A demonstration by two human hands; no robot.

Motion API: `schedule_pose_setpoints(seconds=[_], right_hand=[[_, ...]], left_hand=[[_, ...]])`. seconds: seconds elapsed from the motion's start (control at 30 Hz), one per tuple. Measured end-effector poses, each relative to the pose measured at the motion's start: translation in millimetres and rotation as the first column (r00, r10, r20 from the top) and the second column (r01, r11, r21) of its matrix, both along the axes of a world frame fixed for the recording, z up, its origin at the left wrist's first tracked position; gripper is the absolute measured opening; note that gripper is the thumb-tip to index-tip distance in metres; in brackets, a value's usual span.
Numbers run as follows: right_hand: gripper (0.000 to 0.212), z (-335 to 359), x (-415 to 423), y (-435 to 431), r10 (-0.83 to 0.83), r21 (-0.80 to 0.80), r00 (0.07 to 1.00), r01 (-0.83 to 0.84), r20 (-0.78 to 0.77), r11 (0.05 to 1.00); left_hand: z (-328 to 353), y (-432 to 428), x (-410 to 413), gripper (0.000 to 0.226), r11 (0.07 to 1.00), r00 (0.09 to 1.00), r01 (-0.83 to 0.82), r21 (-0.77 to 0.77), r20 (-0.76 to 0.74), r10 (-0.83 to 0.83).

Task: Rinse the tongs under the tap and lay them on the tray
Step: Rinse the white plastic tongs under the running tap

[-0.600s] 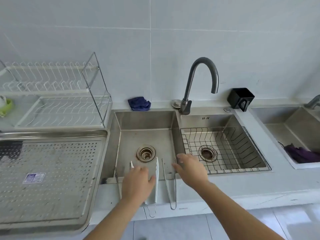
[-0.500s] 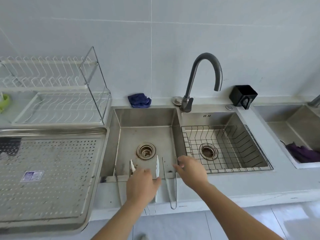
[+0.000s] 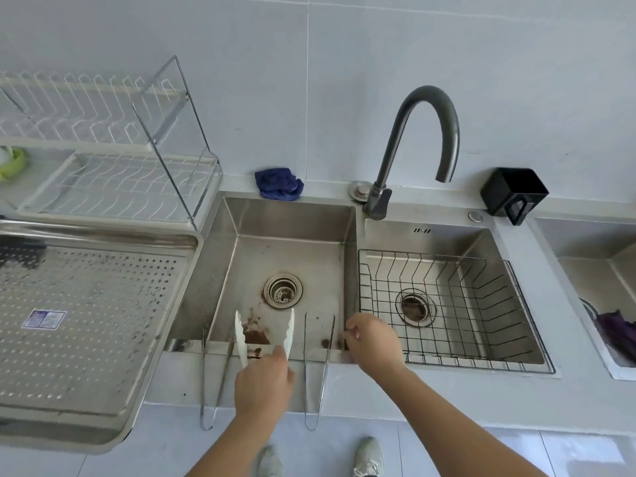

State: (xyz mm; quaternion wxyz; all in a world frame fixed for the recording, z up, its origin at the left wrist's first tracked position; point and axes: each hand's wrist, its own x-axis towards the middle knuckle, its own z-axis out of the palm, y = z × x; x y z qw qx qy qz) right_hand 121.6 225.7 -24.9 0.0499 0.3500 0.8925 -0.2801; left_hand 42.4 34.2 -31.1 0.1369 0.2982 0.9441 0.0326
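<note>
The big perforated tray (image 3: pixel 86 321) at the left end of the counter (image 3: pixel 430 390) has no tongs on it, so the laying-down part clearly isn't done. The tap (image 3: pixel 418 132) curves toward the right basin of the sink (image 3: pixel 285 242) and I can't see any water coming out, so I'd guess rinsing hasn't started either. The white tongs (image 3: pixel 290 330) have their arms splayed wide, with the tips out over the front edge of the left basin. The left hand (image 3: pixel 263 383) has its fingers wrapped round the hinge end. Two pairs of metal tongs (image 3: pixel 318 366) lie across the counter's front edge, one on each side. The right hand (image 3: pixel 373 339) is curled at that basin's front right corner, just beside one metal arm, but I can't tell if it's pinching it. So basically they've been picked up, with rinse and tray left to go.
</note>
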Motion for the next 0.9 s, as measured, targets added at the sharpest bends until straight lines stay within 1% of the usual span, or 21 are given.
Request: schedule_pose_setpoints(seconds=[0.13,0.17,0.23,0.27,0.33,0.43,0.5,0.57,0.6,0.67,0.73,0.83,0.9], right_hand=[[0.021,-11.7,15.2,12.6,-0.019,-0.062,0.998,0.015,-0.063,0.998],[0.02,-14.4,17.0,15.4,-0.02,-0.079,0.997,0.014,-0.08,0.997],[0.019,-17.9,17.6,20.8,-0.017,-0.102,0.995,0.008,-0.095,0.995],[0.019,-18.5,17.1,23.0,-0.015,-0.113,0.996,0.005,-0.091,0.994],[0.017,-18.2,16.1,27.4,-0.011,-0.13,0.996,0.0,-0.083,0.992],[0.015,-15.6,12.8,39.0,-0.031,-0.157,0.995,0.016,-0.092,0.987],[0.012,-10.8,6.8,54.6,-0.076,-0.183,0.99,0.054,-0.117,0.982],[0.009,-2.6,-4.8,77.7,-0.119,-0.19,0.979,0.087,-0.166,0.978],[0.007,2.9,-12.6,91.4,-0.149,-0.199,0.968,0.109,-0.2,0.974],[0.008,16.0,-30.5,119.8,-0.237,-0.255,0.933,0.168,-0.269,0.952],[0.009,28.8,-49.3,147.5,-0.346,-0.349,0.88,0.229,-0.325,0.909],[0.011,45.7,-72.5,184.2,-0.459,-0.442,0.808,0.282,-0.369,0.852],[0.017,53.0,-83.8,202.7,-0.475,-0.453,0.801,0.293,-0.365,0.842]], left_hand=[[3.3,0.9,4.6,0.017,1.0,1.0,-0.027,-0.001,-0.008,0.027],[5.8,2.0,5.2,0.016,0.999,0.999,-0.029,0.022,-0.023,0.029],[17.0,4.8,7.4,0.005,0.999,0.998,-0.018,0.051,-0.056,0.021],[22.3,6.2,8.2,0.013,0.997,0.997,0.002,0.08,-0.074,0.004],[31.1,8.2,7.1,0.031,0.991,0.987,0.055,0.123,-0.155,-0.035],[48.2,15.5,3.2,0.035,0.98,0.976,0.075,0.186,-0.216,-0.034],[58.9,20.4,0.2,0.032,0.96,0.973,0.08,0.269,-0.232,-0.016],[69.8,25.7,-2.6,0.027,0.915,0.984,0.033,0.401,-0.175,0.041],[73.3,29.3,-4.5,0.025,0.879,0.986,-0.029,0.476,-0.131,0.104],[78.0,39.9,-9.2,0.021,0.787,0.981,-0.162,0.596,0.011,0.193],[83.6,52.5,-12.4,0.017,0.676,0.965,-0.257,0.69,0.15,0.213],[91.3,70.1,-15.0,0.02,0.565,0.922,-0.387,0.729,0.296,0.249],[94.6,76.9,-16.5,0.018,0.496,0.885,-0.466,0.732,0.395,0.249]])
